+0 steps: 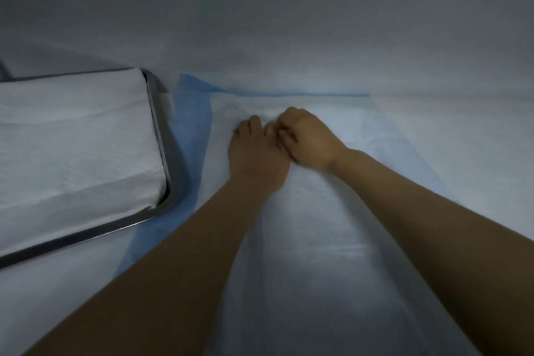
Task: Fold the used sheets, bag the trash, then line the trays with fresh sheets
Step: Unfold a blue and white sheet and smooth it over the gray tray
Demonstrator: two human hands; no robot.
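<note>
A white sheet with a blue backing (312, 240) lies spread on the table in front of me, its blue edge showing along the left and far sides. My left hand (254, 150) rests on it palm down, fingers pointing away. My right hand (306, 136) sits just to the right, touching the left one, with its fingers curled and seemingly pinching the sheet's white surface. A steel tray (161, 136) at the left is lined with a white sheet (75, 136).
The tray's near right corner overlaps the blue edge of the spread sheet. The table is covered in a pale cloth (433, 66) that runs up behind. The scene is dim.
</note>
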